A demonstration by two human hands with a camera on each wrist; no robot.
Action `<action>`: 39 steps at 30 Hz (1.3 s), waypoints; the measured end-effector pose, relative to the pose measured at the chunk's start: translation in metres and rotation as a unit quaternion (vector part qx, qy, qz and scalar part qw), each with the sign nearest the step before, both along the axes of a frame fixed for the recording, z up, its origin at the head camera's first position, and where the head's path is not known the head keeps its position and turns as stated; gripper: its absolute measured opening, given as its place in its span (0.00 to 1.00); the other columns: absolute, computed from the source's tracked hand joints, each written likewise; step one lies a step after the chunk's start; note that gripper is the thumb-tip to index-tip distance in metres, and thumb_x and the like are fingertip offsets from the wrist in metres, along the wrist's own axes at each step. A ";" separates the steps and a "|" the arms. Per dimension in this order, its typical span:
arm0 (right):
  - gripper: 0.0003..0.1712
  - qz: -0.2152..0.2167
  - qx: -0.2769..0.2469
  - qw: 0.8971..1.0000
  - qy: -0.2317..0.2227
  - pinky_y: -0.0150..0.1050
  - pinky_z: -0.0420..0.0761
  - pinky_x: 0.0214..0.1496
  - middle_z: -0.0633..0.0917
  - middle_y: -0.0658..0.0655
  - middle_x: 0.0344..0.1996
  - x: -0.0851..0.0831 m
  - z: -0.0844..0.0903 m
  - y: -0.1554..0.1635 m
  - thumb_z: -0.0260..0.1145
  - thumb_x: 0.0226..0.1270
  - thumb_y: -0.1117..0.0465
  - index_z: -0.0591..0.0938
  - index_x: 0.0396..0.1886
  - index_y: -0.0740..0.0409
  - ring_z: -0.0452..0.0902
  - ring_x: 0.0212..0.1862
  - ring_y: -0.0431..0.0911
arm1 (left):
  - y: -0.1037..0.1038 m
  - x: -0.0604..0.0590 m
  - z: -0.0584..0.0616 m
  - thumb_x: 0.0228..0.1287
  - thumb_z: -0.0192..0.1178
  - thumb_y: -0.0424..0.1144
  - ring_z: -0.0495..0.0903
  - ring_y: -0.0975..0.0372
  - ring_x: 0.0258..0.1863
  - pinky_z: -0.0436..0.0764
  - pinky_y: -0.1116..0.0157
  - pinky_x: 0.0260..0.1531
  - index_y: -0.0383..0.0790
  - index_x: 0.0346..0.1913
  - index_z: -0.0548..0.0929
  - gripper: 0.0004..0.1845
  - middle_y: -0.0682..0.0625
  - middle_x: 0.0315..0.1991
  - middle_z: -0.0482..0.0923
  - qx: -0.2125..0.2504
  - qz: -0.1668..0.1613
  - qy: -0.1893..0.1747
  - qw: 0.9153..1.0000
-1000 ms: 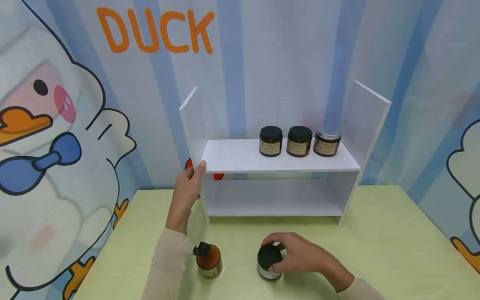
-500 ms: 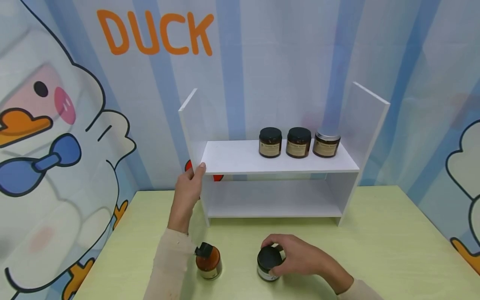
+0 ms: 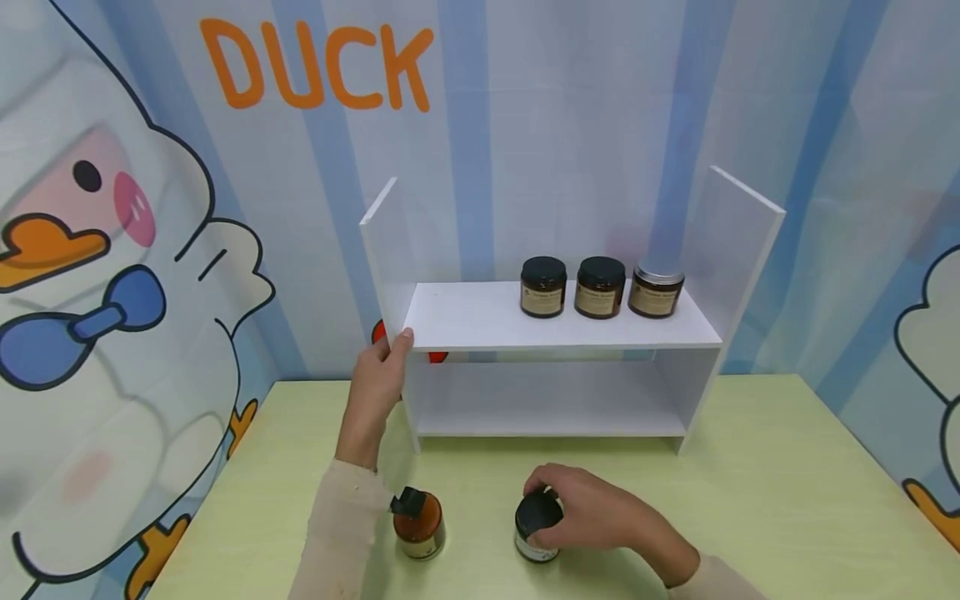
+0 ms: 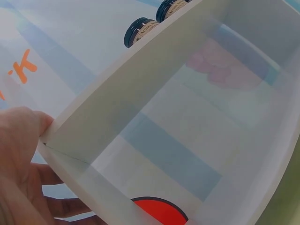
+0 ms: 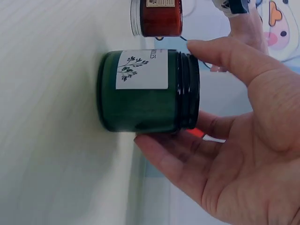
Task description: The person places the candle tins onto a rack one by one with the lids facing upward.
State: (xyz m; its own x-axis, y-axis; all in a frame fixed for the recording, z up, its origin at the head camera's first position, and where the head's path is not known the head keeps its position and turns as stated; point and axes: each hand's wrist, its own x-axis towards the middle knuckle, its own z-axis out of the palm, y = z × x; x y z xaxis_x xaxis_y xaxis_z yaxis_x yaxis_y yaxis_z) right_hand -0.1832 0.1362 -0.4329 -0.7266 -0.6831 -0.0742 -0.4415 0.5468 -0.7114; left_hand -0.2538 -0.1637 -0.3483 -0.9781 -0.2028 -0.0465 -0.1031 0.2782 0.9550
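Note:
My left hand grips the left side panel of a white two-tier shelf, thumb on the front edge where the upper board meets it and fingers round the outside. The left wrist view shows the same grip on the panel. In front of the shelf, my right hand holds a dark green glass jar with a black lid and a white leaf-print label. The thumb lies at the lid's rim and the fingers curl round the opposite side. That jar stands upright on the table.
An amber jar stands left of the green one, partly overlapped by a small black block at the left sleeve. On the upper board's right half sit two black-lidded jars and a silver-lidded jar. A striped duck-print curtain hangs behind.
The right hand's fingers have settled slightly further over the green jar's lid. The left hand and the other jars stay put; the head view shifts a little.

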 end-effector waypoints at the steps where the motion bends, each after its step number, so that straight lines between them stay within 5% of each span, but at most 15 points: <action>1: 0.24 -0.003 0.009 1.000 0.008 0.35 0.77 0.41 0.80 0.47 0.47 0.001 0.001 -0.002 0.76 0.59 0.50 0.79 0.53 0.50 0.76 0.44 0.41 | 0.000 0.000 0.000 0.71 0.49 0.70 0.70 0.48 0.65 0.76 0.43 0.60 0.47 0.77 0.67 0.41 0.45 0.72 0.67 0.000 0.000 -0.001 1.000; 12: 0.20 0.001 0.150 0.984 0.091 0.37 0.73 0.30 0.78 0.46 0.39 0.006 0.014 -0.024 0.75 0.58 0.46 0.82 0.45 0.49 0.70 0.31 0.38 | -0.002 -0.001 -0.001 0.72 0.49 0.68 0.70 0.47 0.66 0.76 0.43 0.60 0.45 0.76 0.67 0.40 0.44 0.71 0.69 0.003 -0.004 0.004 1.000; 22: 0.22 0.038 0.313 0.946 0.071 0.41 0.70 0.35 0.80 0.48 0.40 -0.002 0.030 -0.048 0.73 0.61 0.48 0.82 0.52 0.51 0.70 0.32 0.40 | -0.003 0.000 -0.001 0.72 0.49 0.68 0.69 0.48 0.66 0.76 0.43 0.60 0.45 0.76 0.67 0.40 0.45 0.71 0.68 0.003 -0.005 0.004 1.000; 28: 0.28 0.031 0.356 0.933 0.049 0.44 0.69 0.37 0.81 0.50 0.45 -0.004 0.030 -0.055 0.72 0.60 0.49 0.80 0.59 0.52 0.71 0.34 0.42 | -0.004 0.000 -0.003 0.72 0.49 0.68 0.69 0.49 0.66 0.75 0.41 0.61 0.44 0.76 0.67 0.41 0.45 0.71 0.68 0.013 -0.011 0.009 1.000; 34: 0.28 0.031 0.345 0.937 0.048 0.43 0.72 0.38 0.81 0.49 0.46 -0.004 0.026 -0.053 0.73 0.61 0.47 0.80 0.59 0.50 0.73 0.35 0.42 | -0.005 -0.001 -0.003 0.72 0.49 0.68 0.68 0.47 0.67 0.74 0.41 0.62 0.45 0.77 0.66 0.41 0.44 0.72 0.67 0.013 -0.014 0.012 1.000; 39: 0.21 0.001 0.233 0.971 0.051 0.41 0.74 0.33 0.78 0.48 0.39 0.004 0.017 -0.038 0.75 0.57 0.49 0.81 0.48 0.49 0.71 0.31 0.42 | -0.005 -0.001 -0.004 0.71 0.49 0.69 0.69 0.49 0.66 0.75 0.43 0.61 0.45 0.76 0.67 0.41 0.45 0.72 0.67 0.013 -0.015 0.014 1.000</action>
